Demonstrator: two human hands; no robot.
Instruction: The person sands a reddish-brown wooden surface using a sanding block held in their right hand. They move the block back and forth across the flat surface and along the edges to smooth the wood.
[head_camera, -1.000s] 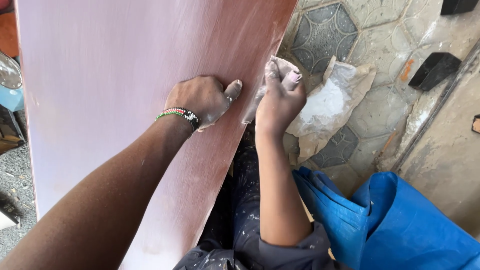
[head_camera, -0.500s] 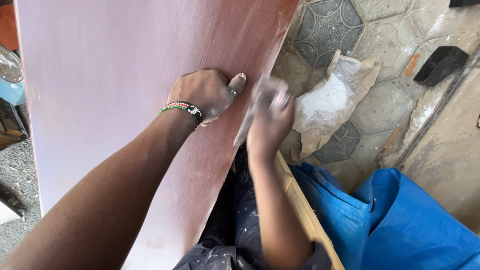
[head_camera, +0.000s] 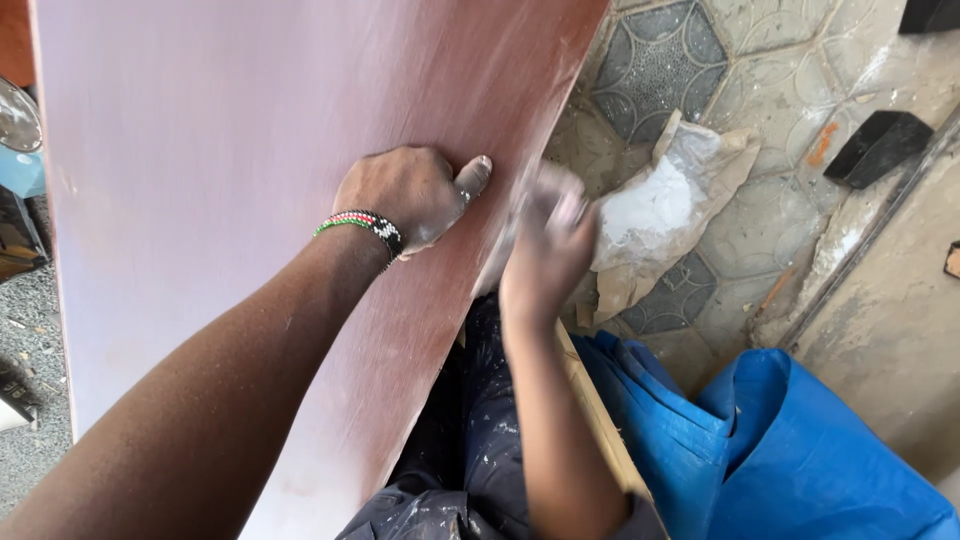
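Left hand (head_camera: 405, 195) flat on board (head_camera: 250, 150); right hand (head_camera: 545, 245) blurred at edge.

One large reddish-brown board (head_camera: 250, 180), dusted white. Two hands lie on it or at its edge: the left hand (head_camera: 405, 195) flat on the face, the right hand (head_camera: 545, 245) blurred at the right edge. One beaded bracelet (head_camera: 362, 225) sits just behind the left hand's fingers. One crumpled paper bag of white powder (head_camera: 660, 215) lies just right of the right hand's fingers. One blue tarpaulin (head_camera: 780, 450) lies below and right of them. Two black blocks (head_camera: 875, 145) show on the tiled floor, well beyond to the right.
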